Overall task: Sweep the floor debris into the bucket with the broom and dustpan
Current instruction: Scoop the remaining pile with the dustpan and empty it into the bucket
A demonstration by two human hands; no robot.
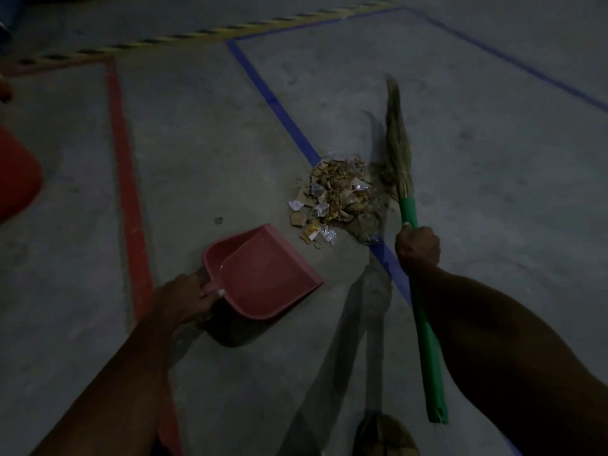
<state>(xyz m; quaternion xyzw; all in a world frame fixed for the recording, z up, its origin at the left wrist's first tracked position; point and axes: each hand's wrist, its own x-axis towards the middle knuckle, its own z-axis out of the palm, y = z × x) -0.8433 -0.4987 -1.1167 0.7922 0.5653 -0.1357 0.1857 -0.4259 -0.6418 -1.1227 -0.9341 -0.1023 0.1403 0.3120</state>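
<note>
Both fists clamped: left hand [184,299] on the dustpan [263,274], right hand [418,246] on the broom [409,205]. Pan's lifted and short of the pile [335,192], so scraps could slide underneath.

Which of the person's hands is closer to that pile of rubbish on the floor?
The right. The right hand holds the broom just beside the pile's near right edge. The left hand holds the pink dustpan further back, down-left of the pile.
</note>
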